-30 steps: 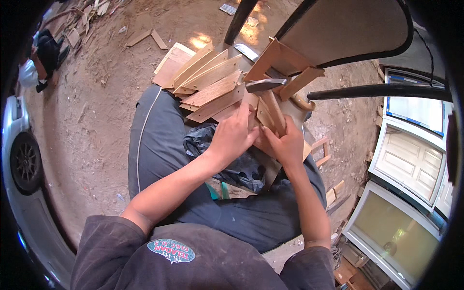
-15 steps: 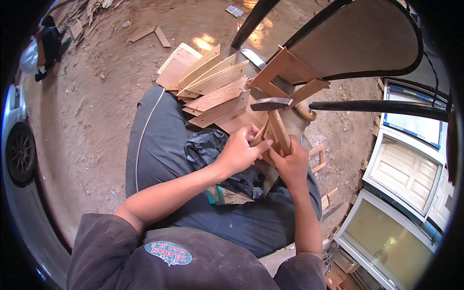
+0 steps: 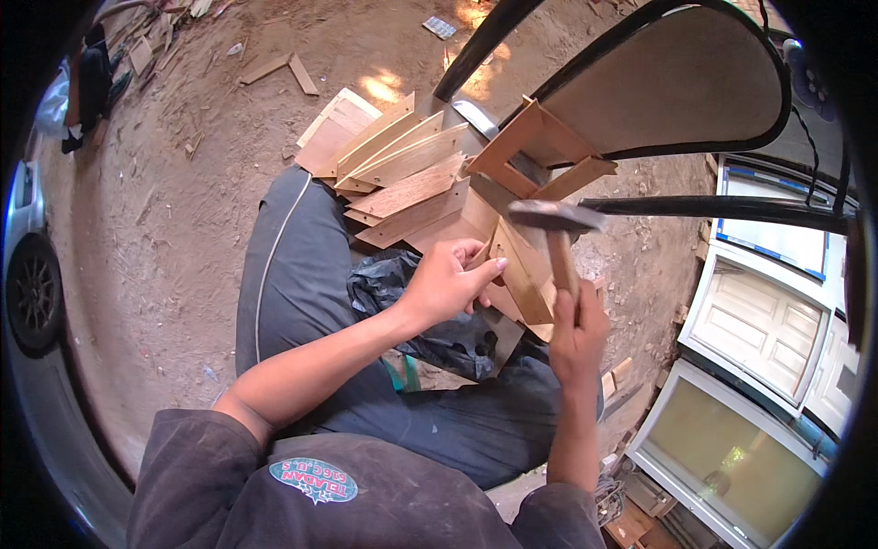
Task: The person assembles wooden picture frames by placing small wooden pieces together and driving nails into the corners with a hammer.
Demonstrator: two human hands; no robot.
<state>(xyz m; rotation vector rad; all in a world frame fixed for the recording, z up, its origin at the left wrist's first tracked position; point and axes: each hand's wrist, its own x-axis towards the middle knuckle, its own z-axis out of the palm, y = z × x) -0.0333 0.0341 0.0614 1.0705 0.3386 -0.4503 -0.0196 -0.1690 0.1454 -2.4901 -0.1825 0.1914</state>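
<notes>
My left hand pinches the corner of a pale wooden frame between thumb and fingers, over my lap. The frame's slanted end points up and away from me. To the right, my right hand is wrapped round the wooden handle of a hammer. The metal hammer head is slightly blurred and hangs above the far end of the frame, apart from my left fingers. Whether a nail is in my left fingertips is too small to tell. A crumpled black plastic bag lies on my lap under my left wrist.
Stacked wooden frames with slanted ends lie beyond my left hand. A square wooden frame leans by a black-framed chair, whose dark bar crosses close to the hammer. White-framed panels stand at right; a car wheel is at left.
My right hand has let go of the wood and moved right and a little nearer, gripping the hammer by its handle. The hammer has swung right. My left hand stays on the frame.
</notes>
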